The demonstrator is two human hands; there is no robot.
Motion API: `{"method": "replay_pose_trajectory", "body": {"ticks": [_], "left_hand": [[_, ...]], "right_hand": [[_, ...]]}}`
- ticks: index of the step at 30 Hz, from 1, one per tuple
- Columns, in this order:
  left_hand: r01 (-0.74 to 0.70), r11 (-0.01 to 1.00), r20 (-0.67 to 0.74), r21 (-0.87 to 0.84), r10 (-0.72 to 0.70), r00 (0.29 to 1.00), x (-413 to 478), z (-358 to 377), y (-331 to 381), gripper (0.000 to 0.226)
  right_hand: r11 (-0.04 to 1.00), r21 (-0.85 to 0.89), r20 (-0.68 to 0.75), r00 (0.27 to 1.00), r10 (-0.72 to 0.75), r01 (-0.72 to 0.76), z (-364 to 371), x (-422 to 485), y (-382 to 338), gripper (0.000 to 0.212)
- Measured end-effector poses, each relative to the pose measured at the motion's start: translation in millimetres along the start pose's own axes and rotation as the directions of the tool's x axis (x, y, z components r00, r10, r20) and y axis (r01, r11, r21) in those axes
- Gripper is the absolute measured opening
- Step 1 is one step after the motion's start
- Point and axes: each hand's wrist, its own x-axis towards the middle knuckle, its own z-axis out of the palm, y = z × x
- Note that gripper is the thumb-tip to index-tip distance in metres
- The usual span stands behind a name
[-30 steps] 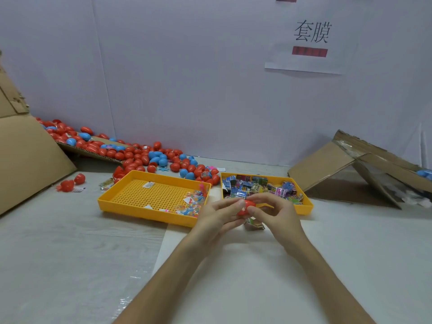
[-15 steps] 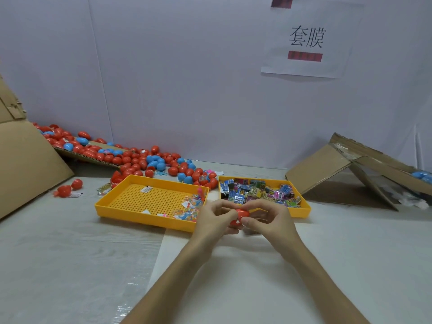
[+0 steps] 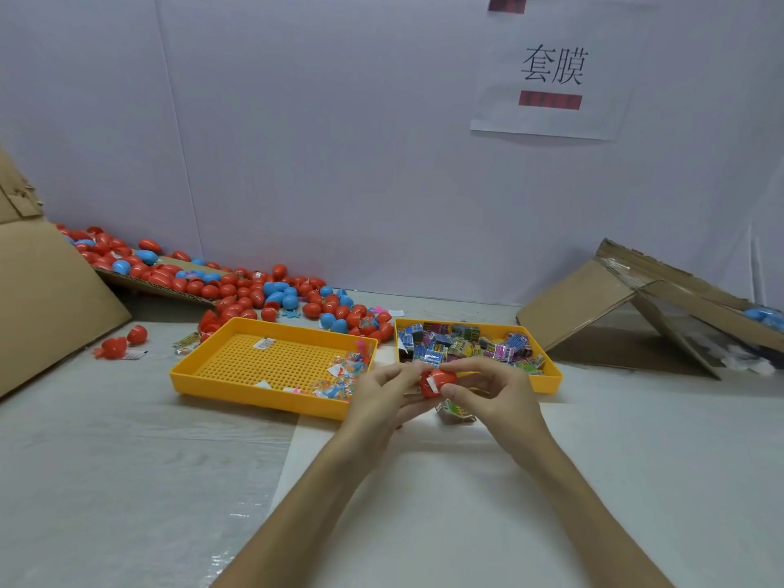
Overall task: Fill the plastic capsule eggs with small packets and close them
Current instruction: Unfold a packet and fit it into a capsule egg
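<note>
Red capsule egg (image 3: 437,381) pinched from both sides, left hand (image 3: 384,394) and right hand (image 3: 498,396) gripping it, held over the worktop (image 3: 127,460) beside the packet tray (image 3: 550,377) — probably to press halves shut

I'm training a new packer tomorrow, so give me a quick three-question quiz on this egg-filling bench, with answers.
1. What do the left hand and right hand hold together? A) a blue egg B) a red capsule egg C) a cardboard flap
2. True or false: the right yellow tray holds more packets than the left yellow tray.
3. Fill in: the pile of loose eggs lies behind the ___ tray.
Key: 1 B; 2 true; 3 left.
</note>
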Motion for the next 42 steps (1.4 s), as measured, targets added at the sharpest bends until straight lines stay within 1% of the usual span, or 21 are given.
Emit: {"method": "replay_pose_trajectory", "body": {"ticks": [2, 4, 6, 9, 13, 19, 24, 25, 27, 29, 31, 33, 35, 37, 39, 42], "left_hand": [[0.017, 1.000, 0.054, -0.018, -0.016, 0.998, 0.4, -0.9, 1.4, 0.018], [0.006, 1.000, 0.098, -0.005, -0.005, 0.995, 0.0, -1.5, 1.1, 0.028], [-0.028, 0.998, 0.084, 0.053, 0.023, 0.996, -0.5, -1.1, 0.1, 0.033], [-0.093, 0.980, 0.054, 0.176, 0.085, 0.995, -0.9, 0.6, -0.6, 0.027], [-0.132, 0.952, 0.004, 0.277, 0.136, 0.991, 0.1, 1.1, 0.4, 0.023], [-0.158, 0.939, 0.018, 0.306, 0.160, 0.987, 0.6, 0.9, 0.1, 0.024], [-0.211, 0.893, -0.007, 0.397, 0.233, 0.972, 1.0, 4.6, -4.3, 0.016], [-0.213, 0.894, -0.014, 0.394, 0.237, 0.971, 1.0, 5.5, -4.4, 0.014], [-0.180, 0.936, -0.020, 0.303, 0.195, 0.981, 0.5, 6.3, -2.9, 0.011], [-0.100, 0.985, 0.006, 0.138, 0.100, 0.995, -0.2, 5.2, 0.1, 0.012], [-0.020, 1.000, 0.058, 0.001, 0.020, 0.998, -0.2, 2.7, 1.5, 0.018], [0.041, 0.996, 0.110, -0.083, -0.032, 0.993, -0.5, 1.1, 2.8, 0.024], [0.076, 0.988, 0.147, -0.132, -0.056, 0.988, -1.2, 0.3, 4.2, 0.026], [0.093, 0.984, 0.166, -0.155, -0.067, 0.984, -1.8, -0.4, 5.1, 0.021], [0.099, 0.983, 0.171, -0.158, -0.071, 0.983, -2.3, -1.0, 5.1, 0.016], [0.102, 0.984, 0.168, -0.149, -0.077, 0.983, -2.5, -0.9, 4.7, 0.016]], "right_hand": [[1.000, -0.015, -0.023, 1.000, -0.005, 0.004, -1.3, 0.4, 0.2, 0.027], [1.000, -0.018, -0.041, 0.999, -0.012, 0.011, -2.9, 1.1, 0.3, 0.027], [1.000, -0.010, -0.050, 0.999, -0.011, 0.010, -3.2, 1.6, 0.3, 0.027], [1.000, -0.003, -0.048, 0.999, -0.007, 0.007, -2.2, 1.4, 0.6, 0.028], [0.999, -0.018, -0.040, 0.999, -0.027, 0.027, -2.2, 0.8, 0.1, 0.027], [1.000, -0.005, -0.046, 0.999, -0.019, 0.018, -2.4, 1.1, -0.6, 0.027], [0.999, -0.007, -0.037, 0.999, -0.033, 0.033, 0.1, -0.2, -1.4, 0.026], [0.999, 0.012, -0.040, 0.999, -0.031, 0.031, 0.7, -0.3, -2.0, 0.024], [0.994, 0.108, -0.055, 0.999, -0.002, 0.008, 1.6, -0.1, -3.5, 0.021], [0.970, 0.236, -0.048, 0.997, 0.064, -0.051, 1.9, 0.6, -4.6, 0.024], [0.936, 0.335, -0.017, 0.992, 0.125, -0.112, 1.2, 1.8, -4.2, 0.029], [0.898, 0.412, -0.001, 0.985, 0.170, -0.155, 0.6, 2.9, -4.3, 0.033], [0.865, 0.468, 0.004, 0.979, 0.203, -0.181, 0.5, 3.7, -5.1, 0.035], [0.847, 0.494, 0.009, 0.975, 0.220, -0.196, 1.1, 4.1, -5.5, 0.036], [0.844, 0.497, 0.010, 0.974, 0.227, -0.202, 1.4, 4.3, -5.6, 0.036], [0.853, 0.482, 0.002, 0.973, 0.229, -0.202, 1.5, 3.6, -6.9, 0.035]]}}
